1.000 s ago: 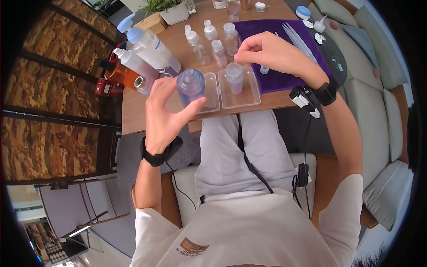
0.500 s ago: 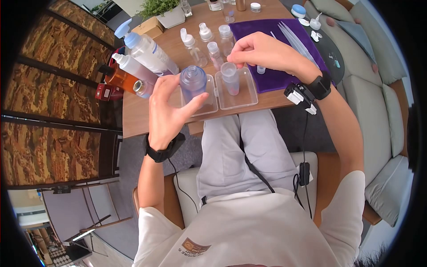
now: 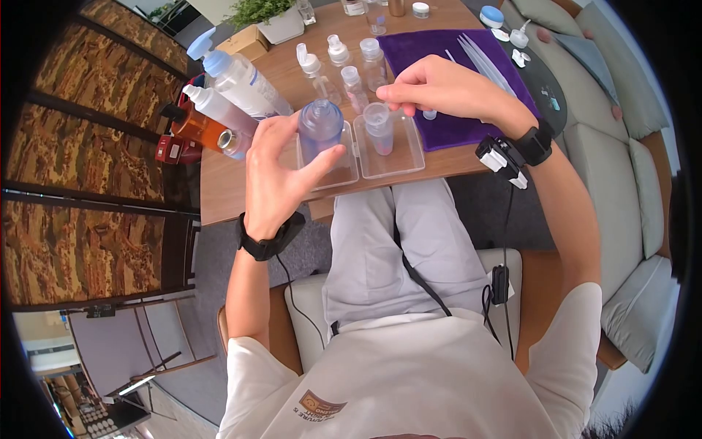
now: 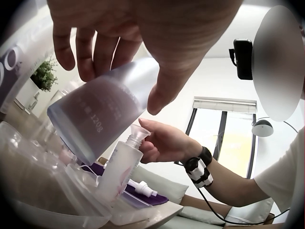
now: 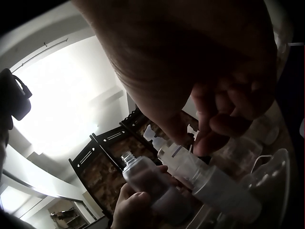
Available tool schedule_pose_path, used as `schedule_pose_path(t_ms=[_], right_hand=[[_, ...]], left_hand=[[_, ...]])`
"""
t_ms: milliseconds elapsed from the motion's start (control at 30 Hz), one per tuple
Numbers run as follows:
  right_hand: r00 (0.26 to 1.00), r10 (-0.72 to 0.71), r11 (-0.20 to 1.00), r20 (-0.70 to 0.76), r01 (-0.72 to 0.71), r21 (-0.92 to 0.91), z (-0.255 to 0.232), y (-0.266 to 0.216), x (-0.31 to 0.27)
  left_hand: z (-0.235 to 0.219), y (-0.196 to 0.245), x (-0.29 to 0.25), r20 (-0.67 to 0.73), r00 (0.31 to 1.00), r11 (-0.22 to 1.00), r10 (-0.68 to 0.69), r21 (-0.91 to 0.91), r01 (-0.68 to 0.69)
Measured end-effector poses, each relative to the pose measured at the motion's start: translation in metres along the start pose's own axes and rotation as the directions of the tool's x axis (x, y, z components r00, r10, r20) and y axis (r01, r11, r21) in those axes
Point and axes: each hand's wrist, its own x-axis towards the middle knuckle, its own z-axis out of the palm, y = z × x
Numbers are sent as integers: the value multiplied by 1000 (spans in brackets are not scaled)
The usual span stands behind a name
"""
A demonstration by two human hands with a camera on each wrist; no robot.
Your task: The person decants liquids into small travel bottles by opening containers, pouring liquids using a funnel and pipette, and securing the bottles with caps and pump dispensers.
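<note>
In the head view my left hand (image 3: 274, 164) grips a translucent blue bottle (image 3: 320, 130) between thumb and fingers, above the near side of a clear plastic box. The left wrist view shows this bottle leaning, with "120g" printed on it. A small clear funnel (image 4: 138, 131) sits in the neck of a small frosted bottle (image 4: 120, 169), which stands upright in the box's right half. Thumb and fingertips of my right hand (image 3: 450, 89) pinch at the funnel's rim. In the right wrist view the blue bottle's uncapped, threaded neck shows.
The clear open box (image 3: 392, 174) lies at the table's near edge. Several small clear bottles stand behind it, including a flip-top bottle (image 3: 310, 62). Large pump bottles (image 3: 245, 80) crowd the left. On the right lies a purple cloth (image 3: 468, 135) with clear plastic strips (image 3: 486, 62).
The blue bottle in my left hand has come slightly closer to the funnel and changed its tilt a little. My right hand stays at the funnel. The head view has shifted slightly.
</note>
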Motion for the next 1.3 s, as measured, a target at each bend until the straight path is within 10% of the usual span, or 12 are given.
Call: schedule_pose_path(t_ms=[1300], right_hand=[[999, 16, 976, -33, -9, 217, 9, 4, -7]], left_hand=[[-1, 5, 28, 89, 958, 821, 273, 497, -281]])
